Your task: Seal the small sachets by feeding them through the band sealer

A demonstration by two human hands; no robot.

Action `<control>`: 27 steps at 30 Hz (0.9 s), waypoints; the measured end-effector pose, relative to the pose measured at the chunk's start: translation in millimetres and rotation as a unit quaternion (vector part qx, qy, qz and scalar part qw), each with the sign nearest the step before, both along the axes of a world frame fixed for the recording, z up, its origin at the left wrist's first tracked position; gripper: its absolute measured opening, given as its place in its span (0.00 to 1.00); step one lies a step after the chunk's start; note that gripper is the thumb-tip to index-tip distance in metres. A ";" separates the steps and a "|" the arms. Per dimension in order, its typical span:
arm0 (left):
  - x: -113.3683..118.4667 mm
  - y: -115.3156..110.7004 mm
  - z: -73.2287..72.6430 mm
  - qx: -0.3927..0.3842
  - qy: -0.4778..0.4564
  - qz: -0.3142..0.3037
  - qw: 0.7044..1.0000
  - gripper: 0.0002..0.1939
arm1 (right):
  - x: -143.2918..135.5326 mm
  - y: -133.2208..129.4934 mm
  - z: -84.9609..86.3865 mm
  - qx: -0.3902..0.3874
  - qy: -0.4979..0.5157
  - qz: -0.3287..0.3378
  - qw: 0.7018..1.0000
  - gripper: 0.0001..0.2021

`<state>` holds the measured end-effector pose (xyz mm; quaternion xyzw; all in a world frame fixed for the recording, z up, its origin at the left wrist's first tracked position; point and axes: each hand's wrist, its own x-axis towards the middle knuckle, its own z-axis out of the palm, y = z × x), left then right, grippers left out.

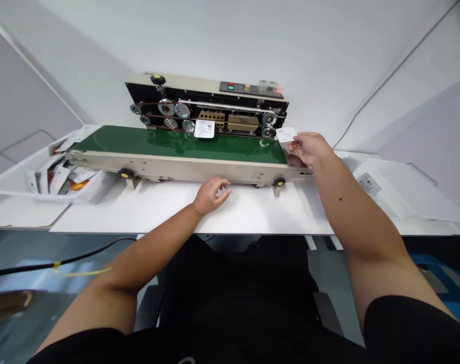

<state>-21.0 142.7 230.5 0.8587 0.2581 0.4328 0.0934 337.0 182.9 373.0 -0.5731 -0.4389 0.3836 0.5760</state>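
Black clothing (233, 303) covers the person's lap at 6 o'clock, nearest the camera, with bare forearms reaching up from both sides over a white table (169, 210). Near the middle of the view, the left hand (213, 196) is loosely curled and partly open, thumb apart from the fingers, with nothing visible in its hold; it is just in front of the near side of a belt machine (199, 166). At 2 o'clock the right hand (308, 147) is mostly closed, pinching the edge of a small white packet (286, 134) between thumb and fingers, at the right end of the machine's green belt (169, 144). Another packet (204, 129) with small print is at 11 o'clock, upright or tilted against the row of metal wheels (182, 109) and brass blocks behind the belt — which of the two I cannot tell. At 12 o'clock, above the wheels, runs a control strip (239, 88) with red and green buttons and a red light at its right. A pale plastic bin (89, 189) at 9 o'clock holds a jumble of white packs, one of them with orange showing. At 3 o'clock is a translucent tray (404, 194) — more packs lie at its left side, partly behind the right forearm. A black cable (97, 249) runs below the table's edge at 8 o'clock.
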 end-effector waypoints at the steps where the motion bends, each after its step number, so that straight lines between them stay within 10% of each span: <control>1: -0.3 2.4 -0.8 -0.002 0.014 -0.007 1.000 0.09 | -4.7 7.2 1.0 -0.016 0.013 -0.008 1.000 0.10; 8: -4.6 7.6 -0.7 -0.018 0.043 -0.034 0.998 0.11 | -6.3 5.0 11.7 -0.044 -0.101 -0.043 0.993 0.05; 13: -8.6 1.1 6.1 0.019 0.071 -0.078 0.994 0.11 | 73.3 -68.8 8.1 0.115 -0.248 -0.214 0.938 0.15; 17: -7.2 -1.5 10.1 0.043 0.087 -0.104 0.990 0.11 | 146.7 -141.3 -7.3 0.036 -0.364 -0.265 0.892 0.17; 27: -1.4 -1.7 17.7 0.033 0.113 -0.135 0.984 0.10 | 202.7 -221.7 -38.0 -0.210 -0.583 0.119 0.775 0.49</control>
